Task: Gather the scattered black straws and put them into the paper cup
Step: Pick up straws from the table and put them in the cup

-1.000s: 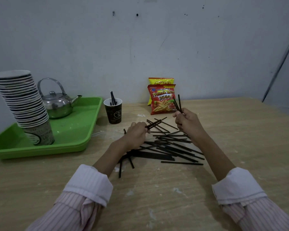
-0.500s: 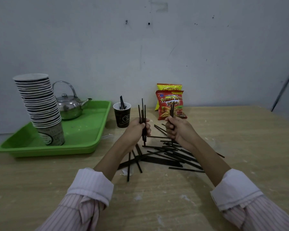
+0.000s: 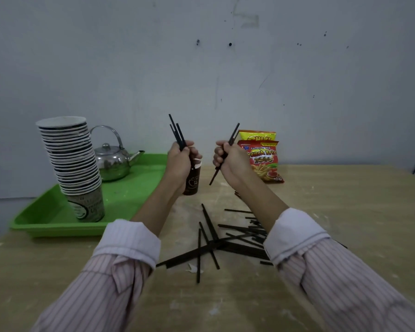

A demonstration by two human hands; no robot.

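Far left of frame: a stack of spare cups (image 3: 72,164) and a metal kettle (image 3: 113,161) stood on a green tray (image 3: 46,219). None of it belonged to the job.

Centre left: the left hand (image 3: 179,161) was curled round a small bundle of straws (image 3: 179,137), upper ends fanned out. It was held right above the paper cup (image 3: 193,180), which stood on the table (image 3: 345,212) just right of the tray. The fingers hid part of the rim. Could not tell whether the lower ends had entered the mouth.

Centre right: the right hand (image 3: 230,161) gripped a few slanted straws (image 3: 234,133), lower tips pointing down toward the cup but apart from it. Snack bags (image 3: 264,161) stood at the wall behind.

Lower centre: a loose pile (image 3: 237,245) lay crossed on the table between the forearms.

Judgement: the step in hand looked like the drop-in.
- Square the lower ends first, then bring them inside the rim before loosening the fingers.
- A light cup may tip if a straw catches the rim or the load leans one way.
- The right hand would do well to wait its turn and feed in beside the first bundle.
- Judging by the pile, a good share of the gathering was not yet done.
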